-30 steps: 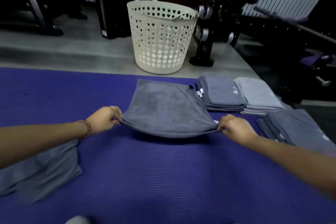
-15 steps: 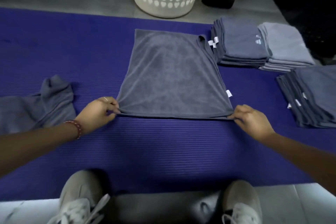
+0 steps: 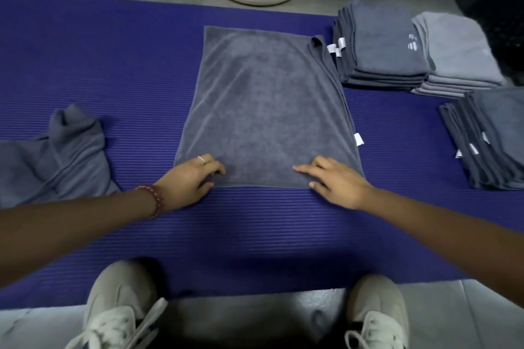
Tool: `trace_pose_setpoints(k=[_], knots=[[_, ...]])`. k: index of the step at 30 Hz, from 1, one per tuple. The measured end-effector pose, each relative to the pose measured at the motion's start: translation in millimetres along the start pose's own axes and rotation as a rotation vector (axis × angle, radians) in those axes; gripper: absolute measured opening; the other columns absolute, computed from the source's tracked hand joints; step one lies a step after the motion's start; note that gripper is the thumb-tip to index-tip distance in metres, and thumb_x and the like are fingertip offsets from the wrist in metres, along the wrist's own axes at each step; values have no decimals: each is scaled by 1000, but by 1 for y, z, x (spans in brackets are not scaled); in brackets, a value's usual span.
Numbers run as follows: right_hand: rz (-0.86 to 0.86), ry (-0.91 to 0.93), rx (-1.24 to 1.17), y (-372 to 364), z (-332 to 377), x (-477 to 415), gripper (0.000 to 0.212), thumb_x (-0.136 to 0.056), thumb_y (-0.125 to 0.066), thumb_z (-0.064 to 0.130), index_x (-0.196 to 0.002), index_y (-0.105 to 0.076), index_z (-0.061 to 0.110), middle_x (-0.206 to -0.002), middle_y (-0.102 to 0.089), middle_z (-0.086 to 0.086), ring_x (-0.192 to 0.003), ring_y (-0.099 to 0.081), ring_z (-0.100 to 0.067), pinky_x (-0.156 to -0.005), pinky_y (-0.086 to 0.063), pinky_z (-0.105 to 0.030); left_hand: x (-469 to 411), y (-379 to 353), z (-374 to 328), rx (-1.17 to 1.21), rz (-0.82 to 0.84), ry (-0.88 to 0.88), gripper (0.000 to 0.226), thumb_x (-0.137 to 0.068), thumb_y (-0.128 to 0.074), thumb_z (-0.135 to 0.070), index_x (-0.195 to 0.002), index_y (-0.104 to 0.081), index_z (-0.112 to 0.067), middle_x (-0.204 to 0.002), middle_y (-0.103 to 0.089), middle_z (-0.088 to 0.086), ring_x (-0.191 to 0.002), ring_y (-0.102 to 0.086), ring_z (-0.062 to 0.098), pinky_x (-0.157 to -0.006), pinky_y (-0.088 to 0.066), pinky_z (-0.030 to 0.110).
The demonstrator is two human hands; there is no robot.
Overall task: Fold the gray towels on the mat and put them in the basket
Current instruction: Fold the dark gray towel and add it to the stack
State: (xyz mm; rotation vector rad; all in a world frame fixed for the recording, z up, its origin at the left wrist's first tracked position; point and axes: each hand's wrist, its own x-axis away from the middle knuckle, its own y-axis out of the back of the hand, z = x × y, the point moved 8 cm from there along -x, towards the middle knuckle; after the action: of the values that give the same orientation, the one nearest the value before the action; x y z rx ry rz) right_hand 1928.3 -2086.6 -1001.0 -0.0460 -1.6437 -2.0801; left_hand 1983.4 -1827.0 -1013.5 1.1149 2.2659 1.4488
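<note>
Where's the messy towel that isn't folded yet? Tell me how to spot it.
Find the big purple mat. On its left side, past the left hand, lies the crumpled towel. Every other towel is spread flat or neatly stacked.

- Left hand (image 3: 188,181), just left of frame centre, lies palm down with fingers loosely bent; forearm enters from the left edge.
- Right hand (image 3: 337,183), right of centre, lies palm down with fingers straight and spread.

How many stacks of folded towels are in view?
3: a dark stack just right of the flat towel, a lighter stack beside it, and a third stack nearer, cut off at the right edge.
</note>
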Motion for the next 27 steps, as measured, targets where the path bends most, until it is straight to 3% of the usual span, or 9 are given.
trace_pose_setpoints(k=[2,4,6,9,12,15,17,21,27], knots=[[40,-59,-88,-1,-9,1,43,-97,-47,31,-139,-40,36,-80,-46,22,-77,-50,-2,-69,-39,-19,2,-1,5,89,8,31,32,-87,-58,-9,-110,-54,-31,-94,-49,-15,-78,-51,3,-77,-45,24],[-1,-159,-174,1,-26,5,29,-96,-49,32,-124,-51,34,-65,-52,16,-63,-54,-4,-59,-39,-22,5,8,15,166,-76,91,31,-87,-60,-14,-97,-51,-42,-85,-55,-17,-75,-56,4,-73,-48,26],[-220,-301,-186,17,-48,9,16,-94,-52,30,-107,-59,26,-76,-60,9,-76,-62,-16,-62,-40,-28,9,27,27,220,-287,181,28,-85,-64,-15,-94,-53,-40,-86,-56,-16,-76,-55,5,-73,-47,25],[-426,-565,-228,29,-75,15,31,-89,-61,25,-117,-54,14,-116,-51,-6,-107,-52,-24,-78,-43,-33,16,37,49,280,-504,444,32,-82,-68,-10,-112,-57,-14,-106,-46,0,-93,-46,14,-89,-41,28],[-418,-804,-432,17,-94,22,49,-86,-66,24,-126,-43,6,-126,-42,-16,-112,-50,-32,-87,-43,-37,17,28,56,394,-489,611,42,-83,-68,-12,-120,-48,-6,-108,-43,8,-90,-47,19,-91,-45,39],[-455,-839,-569,9,-99,30,44,-88,-64,23,-122,-41,7,-96,-53,-4,-93,-57,-28,-69,-39,-31,20,24,54,422,-501,669,54,-81,-70,-9,-127,-41,-4,-123,-33,12,-92,-43,18,-97,-42,33],[-486,-856,-598,7,-98,40,40,-89,-63,21,-120,-42,6,-79,-47,6,-85,-55,-25,-67,-36,-29,24,23,59,457,-526,741,59,-77,-74,-9,-127,-42,-1,-128,-32,17,-97,-43,21,-101,-40,34],[-509,-879,-601,-1,-95,58,34,-90,-62,18,-116,-46,3,-73,-46,8,-80,-50,-21,-67,-35,-29,27,20,72,556,-535,829,48,-77,-76,-15,-113,-50,2,-89,-52,6,-87,-51,23,-79,-45,34],[-480,-982,-657,-14,-104,64,31,-91,-60,20,-117,-54,6,-106,-65,-10,-93,-64,-35,-86,-51,-47,35,11,77,612,-490,854,26,-81,-72,-26,-83,-53,-9,-76,-57,6,-76,-57,28,-74,-48,36]])
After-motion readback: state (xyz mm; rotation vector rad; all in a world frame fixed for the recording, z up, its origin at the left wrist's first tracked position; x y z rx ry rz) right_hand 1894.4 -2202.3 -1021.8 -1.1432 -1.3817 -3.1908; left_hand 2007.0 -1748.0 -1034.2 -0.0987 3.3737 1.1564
